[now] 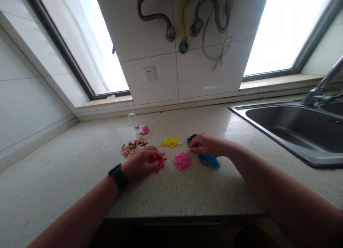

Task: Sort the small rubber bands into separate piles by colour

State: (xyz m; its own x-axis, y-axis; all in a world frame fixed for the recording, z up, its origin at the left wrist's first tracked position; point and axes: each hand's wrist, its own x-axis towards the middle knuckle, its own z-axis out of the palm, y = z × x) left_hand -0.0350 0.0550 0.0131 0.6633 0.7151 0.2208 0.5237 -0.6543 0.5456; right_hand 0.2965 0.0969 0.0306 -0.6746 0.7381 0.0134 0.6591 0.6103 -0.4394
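Note:
Small piles of what look like tiny rubber bands lie on the speckled countertop [171,194]. My left hand [142,163], with a black watch on its wrist, rests over the red bands [160,165], its thumb and fingers closed among them. Fingers curled together, my right hand [205,144] is beside the black bands [190,138], just above the blue bands [210,161]. Whatever either hand pinches is too small to make out. Between the hands are pink bands [182,161] and, farther back, yellow bands [171,141]. A mixed-colour pile [132,147] sits behind my left hand.
A clear bottle [133,122] stands at the back left, with a pink round object [145,129] beside it. On the right is a steel sink [268,153] with a faucet [313,94]. Pipes and a power socket [149,73] are on the tiled wall behind.

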